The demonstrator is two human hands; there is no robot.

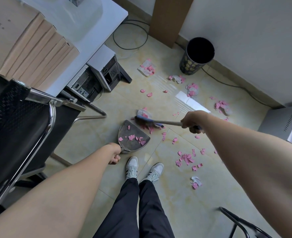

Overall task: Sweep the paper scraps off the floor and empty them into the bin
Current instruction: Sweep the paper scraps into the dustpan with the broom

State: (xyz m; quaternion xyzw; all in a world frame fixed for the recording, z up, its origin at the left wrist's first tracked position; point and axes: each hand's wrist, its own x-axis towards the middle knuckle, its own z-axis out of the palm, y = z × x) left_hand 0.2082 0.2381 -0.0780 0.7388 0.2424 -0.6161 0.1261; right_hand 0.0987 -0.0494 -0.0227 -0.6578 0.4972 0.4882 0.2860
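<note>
Scraps (185, 158): pink, torn, scattered

On your left you see a black chair (19, 114) beside a white desk (83, 21) with cardboard boxes (26, 47). A computer (102, 71) sits under it. A black cable (129, 35) loops behind.

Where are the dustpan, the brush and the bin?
dustpan (133, 134): head view, inside of its tray.
brush (144, 121): head view, bristle head.
bin (190, 66): head view, patterned outer wall.
</note>
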